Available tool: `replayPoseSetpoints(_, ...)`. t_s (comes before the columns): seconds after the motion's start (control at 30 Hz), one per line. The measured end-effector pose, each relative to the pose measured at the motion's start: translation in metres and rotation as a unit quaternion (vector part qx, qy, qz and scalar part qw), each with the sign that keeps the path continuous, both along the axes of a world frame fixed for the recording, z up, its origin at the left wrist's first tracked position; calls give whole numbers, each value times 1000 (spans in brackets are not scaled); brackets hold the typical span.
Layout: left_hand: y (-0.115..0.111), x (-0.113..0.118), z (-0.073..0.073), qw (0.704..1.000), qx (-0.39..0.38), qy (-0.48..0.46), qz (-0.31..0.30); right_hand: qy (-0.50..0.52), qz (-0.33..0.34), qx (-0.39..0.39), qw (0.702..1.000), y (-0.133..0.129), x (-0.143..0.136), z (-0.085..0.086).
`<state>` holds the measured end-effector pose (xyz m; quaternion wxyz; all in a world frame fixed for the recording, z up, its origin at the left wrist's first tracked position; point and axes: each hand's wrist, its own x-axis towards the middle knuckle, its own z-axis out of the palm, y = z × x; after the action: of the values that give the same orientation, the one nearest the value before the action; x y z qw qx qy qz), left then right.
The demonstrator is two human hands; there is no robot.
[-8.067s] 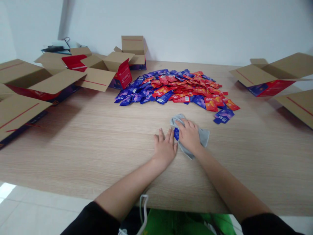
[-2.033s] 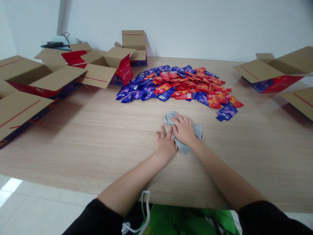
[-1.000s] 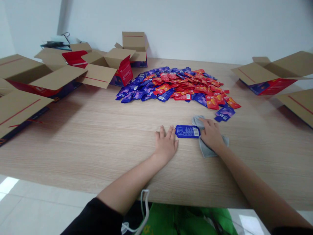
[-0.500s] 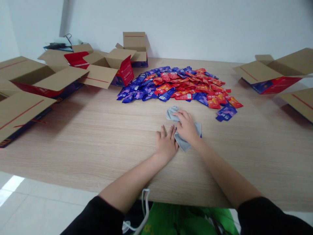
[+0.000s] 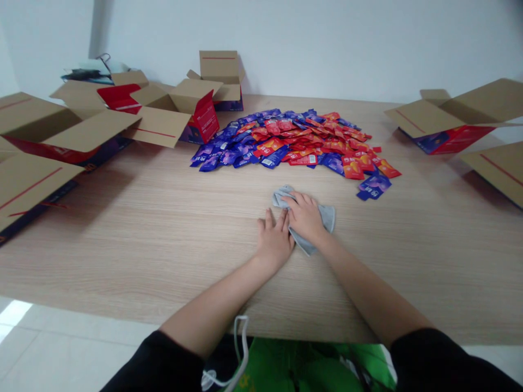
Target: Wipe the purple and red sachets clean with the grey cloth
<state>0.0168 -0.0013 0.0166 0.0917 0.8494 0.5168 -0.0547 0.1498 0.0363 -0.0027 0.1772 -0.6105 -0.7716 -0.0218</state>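
Observation:
My left hand (image 5: 274, 239) lies palm down on the wooden table, fingers spread, its right side touching the cloth. Over a crumpled grey cloth (image 5: 327, 216) is my right hand (image 5: 305, 218), with its fingers bent against the fabric. The cloth sticks out beyond the fingertips and on both sides of the wrist. Whatever lies beneath it is hidden. Beyond the hands spreads a heap of small blue and red packets (image 5: 281, 139). One blue packet (image 5: 373, 186) sits at the heap's near right edge.
Open cardboard boxes stand at the left, including one with a red side (image 5: 206, 117), and another box (image 5: 453, 140) is at the right. A farther box (image 5: 220, 81) is by the wall. A white cable (image 5: 245, 348) hangs at the table's front edge.
My right hand has shifted slightly down over the cloth, and the cloth's far part is now closer to its near part. The blue bit at the cloth's edge no longer shows.

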Motion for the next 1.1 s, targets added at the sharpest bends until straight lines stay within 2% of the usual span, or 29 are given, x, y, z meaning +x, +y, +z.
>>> replayPoseSetpoints(0.23, -1, 0, -3, 1000, 25, -16, 1, -10, -33, 19, 999, -9, 18, -1)
replayPoseSetpoints(0.47, 0, -1, -4, 999, 25, -23, -3, 12, -114, 49, 992, -20, 64, -11)
replayPoseSetpoints(0.6, 0, -1, -4, 999, 24, -22, -2, 20, -119, 51, 991, -24, 90, -18)
replayPoseSetpoints(0.77, -1, -2, -7, 999, 31, -27, -2, 70, -149, 67, 984, -19, 109, -12)
replayPoseSetpoints(0.9, -2, -1, -8, 999, 34, -27, -2, 126, -123, 100, 979, -8, 97, 9)
replayPoseSetpoints(1.0, -2, -1, -6, 999, 35, -23, -1, 143, -64, 119, 980, 1, 66, 24)
replayPoseSetpoints(1.1, -1, -1, -3, 999, 26, -19, -4, 144, -22, 105, 984, 6, 28, 26)
